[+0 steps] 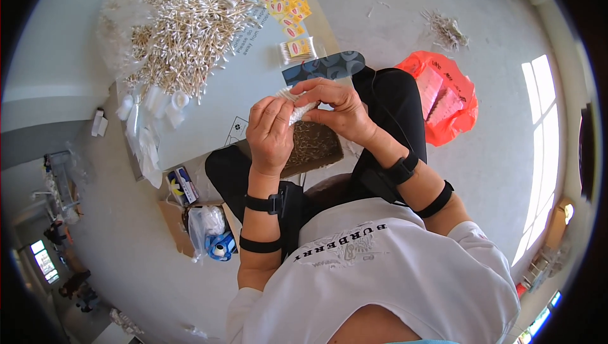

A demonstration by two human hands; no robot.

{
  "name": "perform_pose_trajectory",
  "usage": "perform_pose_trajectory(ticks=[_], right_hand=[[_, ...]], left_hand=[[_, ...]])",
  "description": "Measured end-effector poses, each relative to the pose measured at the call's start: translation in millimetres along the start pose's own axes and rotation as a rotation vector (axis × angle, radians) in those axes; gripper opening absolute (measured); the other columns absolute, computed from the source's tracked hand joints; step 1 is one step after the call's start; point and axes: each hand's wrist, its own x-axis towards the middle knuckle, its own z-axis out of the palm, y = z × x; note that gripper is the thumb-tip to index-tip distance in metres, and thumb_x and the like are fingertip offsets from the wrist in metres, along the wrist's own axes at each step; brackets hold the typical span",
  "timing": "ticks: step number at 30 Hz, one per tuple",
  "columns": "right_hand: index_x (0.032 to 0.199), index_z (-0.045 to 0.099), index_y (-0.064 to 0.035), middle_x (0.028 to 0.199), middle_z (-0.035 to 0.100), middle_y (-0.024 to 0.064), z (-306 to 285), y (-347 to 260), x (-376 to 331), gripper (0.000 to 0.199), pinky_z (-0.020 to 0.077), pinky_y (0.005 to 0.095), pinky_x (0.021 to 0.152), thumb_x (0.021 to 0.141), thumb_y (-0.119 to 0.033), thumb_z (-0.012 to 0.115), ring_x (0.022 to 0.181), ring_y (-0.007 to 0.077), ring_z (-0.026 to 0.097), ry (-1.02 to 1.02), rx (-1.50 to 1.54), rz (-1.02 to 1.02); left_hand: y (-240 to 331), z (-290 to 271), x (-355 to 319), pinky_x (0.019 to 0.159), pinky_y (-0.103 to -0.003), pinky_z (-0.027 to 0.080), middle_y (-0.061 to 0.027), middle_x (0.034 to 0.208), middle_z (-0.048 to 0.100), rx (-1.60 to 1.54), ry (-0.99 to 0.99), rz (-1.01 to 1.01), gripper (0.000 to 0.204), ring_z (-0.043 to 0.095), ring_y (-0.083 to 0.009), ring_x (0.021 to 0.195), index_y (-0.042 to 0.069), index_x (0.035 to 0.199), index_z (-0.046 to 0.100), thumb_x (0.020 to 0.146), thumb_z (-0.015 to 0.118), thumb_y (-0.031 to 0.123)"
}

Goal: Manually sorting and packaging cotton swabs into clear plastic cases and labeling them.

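Head view: a small bundle of cotton swabs (296, 111) lies between both hands above the lap, its long axis running left-to-right, the left hand (271, 133) closed around its near end, the right hand (335, 108) pinching the far end from above.

Ahead: I see the cotton swab pile (183, 33) and yellow packets (288, 5) crowding the far table (247, 90).
Near edge: bare table strip, passable.
Right: orange bag (443, 100) on floor.
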Motion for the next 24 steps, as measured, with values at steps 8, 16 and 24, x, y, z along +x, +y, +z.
perform_pose_trajectory(ticks=[8, 16, 24], right_hand=[[0.109, 0.060, 0.0036, 0.092, 0.067, 0.0081, -6.6, -13.3, 0.7, 0.031, 0.0521, 0.0269, 0.066, 0.090, -0.020, 0.066, 0.077, 0.0108, 0.063, 0.106, 0.900, 0.737], [0.094, 0.061, 0.0008, 0.079, 0.062, 0.0050, 0.4, -18.9, -2.0, 0.012, 0.0531, 0.0246, 0.054, 0.084, -0.006, 0.065, 0.067, 0.0108, 0.063, 0.178, 0.857, 0.704], [0.089, 0.062, -0.0002, 0.073, 0.059, 0.0023, -1.7, -25.2, -6.7, 0.010, 0.0435, 0.0202, 0.046, 0.081, -0.005, 0.066, 0.057, 0.0065, 0.054, 0.214, 0.784, 0.698]], left_hand=[[29.8, -20.7, 11.6, 0.079, -0.036, 0.053, -0.0091, 0.097, 0.064, 0.055, 0.055, 0.172, 0.037, 0.061, -0.0283, 0.093, 0.000, 0.097, 0.067, 0.062, 0.068, -0.011], [45.1, -30.7, 3.2, 0.089, -0.040, 0.048, -0.0114, 0.110, 0.061, -0.100, 0.078, -0.002, 0.050, 0.058, -0.0317, 0.101, 0.002, 0.109, 0.061, 0.061, 0.069, -0.010], [58.5, -36.1, 7.1, 0.088, -0.040, 0.047, -0.0105, 0.109, 0.060, -0.097, 0.071, -0.009, 0.049, 0.056, -0.0314, 0.101, 0.004, 0.106, 0.061, 0.060, 0.069, -0.009]])
